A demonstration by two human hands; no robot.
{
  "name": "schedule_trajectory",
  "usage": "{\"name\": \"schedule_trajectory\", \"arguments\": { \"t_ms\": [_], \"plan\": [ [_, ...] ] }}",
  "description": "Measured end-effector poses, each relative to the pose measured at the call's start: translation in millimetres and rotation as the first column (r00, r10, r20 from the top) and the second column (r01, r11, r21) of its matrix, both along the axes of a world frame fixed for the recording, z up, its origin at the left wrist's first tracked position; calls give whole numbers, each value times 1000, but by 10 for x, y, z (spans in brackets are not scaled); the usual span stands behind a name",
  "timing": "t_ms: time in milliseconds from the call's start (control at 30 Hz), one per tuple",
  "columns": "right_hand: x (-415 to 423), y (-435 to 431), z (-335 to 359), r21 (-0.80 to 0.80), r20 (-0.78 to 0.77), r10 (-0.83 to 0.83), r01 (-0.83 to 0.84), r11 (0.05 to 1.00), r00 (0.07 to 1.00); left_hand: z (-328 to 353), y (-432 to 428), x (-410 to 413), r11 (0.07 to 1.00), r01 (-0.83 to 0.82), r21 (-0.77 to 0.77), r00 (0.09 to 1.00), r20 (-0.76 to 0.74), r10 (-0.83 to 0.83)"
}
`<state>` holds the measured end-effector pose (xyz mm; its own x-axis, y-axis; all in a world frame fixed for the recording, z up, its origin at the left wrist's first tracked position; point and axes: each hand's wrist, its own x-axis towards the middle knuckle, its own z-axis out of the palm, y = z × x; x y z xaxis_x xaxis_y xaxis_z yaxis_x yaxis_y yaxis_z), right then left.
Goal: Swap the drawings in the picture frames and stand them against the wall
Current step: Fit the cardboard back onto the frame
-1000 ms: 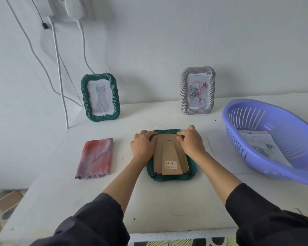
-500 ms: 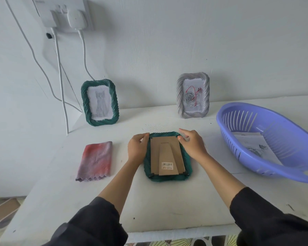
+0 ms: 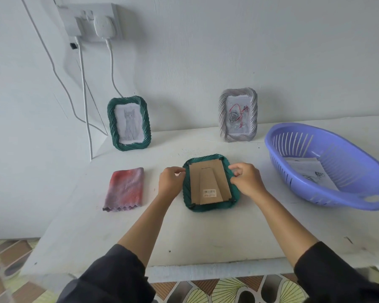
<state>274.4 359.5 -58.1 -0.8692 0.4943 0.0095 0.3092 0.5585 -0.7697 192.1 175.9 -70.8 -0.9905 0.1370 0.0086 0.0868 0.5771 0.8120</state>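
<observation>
In the head view I count three picture frames on the white bench (image 3: 206, 232). One dark green frame (image 3: 210, 207) lies face down in the middle of the picture, its brown cardboard back (image 3: 195, 182) and folded stand turned up, with a barcode sticker (image 3: 209, 192) near the lower edge. My left hand (image 3: 170, 182) is curled against its left rim near the top, thumb and fingers pinching the edge. My right hand (image 3: 246, 181) pinches the opposite rim with bent fingers.

The two other frames stand upright against the wall (image 3: 228, 51), well apart from each other. At upper left of centre there is a second green frame (image 3: 148, 125) with one cat drawing (image 3: 130, 124). At upper right of centre there is a grey frame (image 3: 222, 119) with one rose drawing (image 3: 237, 118) marked in red.

One folded red and grey cloth (image 3: 125, 189) lies left of my left hand. One purple slotted basket (image 3: 346, 199) sits at the right and holds printed paper sheets (image 3: 309, 171); I cannot tell how many. At upper left a wall socket (image 3: 92, 20) carries white plugs, and white cables hang down from it.
</observation>
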Motion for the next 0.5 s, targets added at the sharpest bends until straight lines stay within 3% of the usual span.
{"name": "schedule_trajectory", "arguments": {
  "t_ms": [167, 267, 367, 433, 500],
  "plan": [
    [85, -51, 536, 149, -247, -10, 48, 988, 969, 201, 103, 129, 982, 22, 190, 1000, -14, -19],
    [137, -207, 825, 254, -299, 82, -3, 967, 951, 394, 247, 255, 887, 64, 457, 983, 124, -135],
    [143, -409, 948, 350, -265, 238, -137, 927, 934, 567, 352, 337, 762, -21, 647, 913, 324, -249],
    [97, -499, 930, 286, -227, 335, -266, 920, 914, 589, 359, 304, 745, -67, 663, 897, 367, -246],
    [54, -528, 870, 113, -202, 384, -368, 923, 901, 571, 316, 260, 771, -71, 633, 912, 354, -207]
  ]
}}
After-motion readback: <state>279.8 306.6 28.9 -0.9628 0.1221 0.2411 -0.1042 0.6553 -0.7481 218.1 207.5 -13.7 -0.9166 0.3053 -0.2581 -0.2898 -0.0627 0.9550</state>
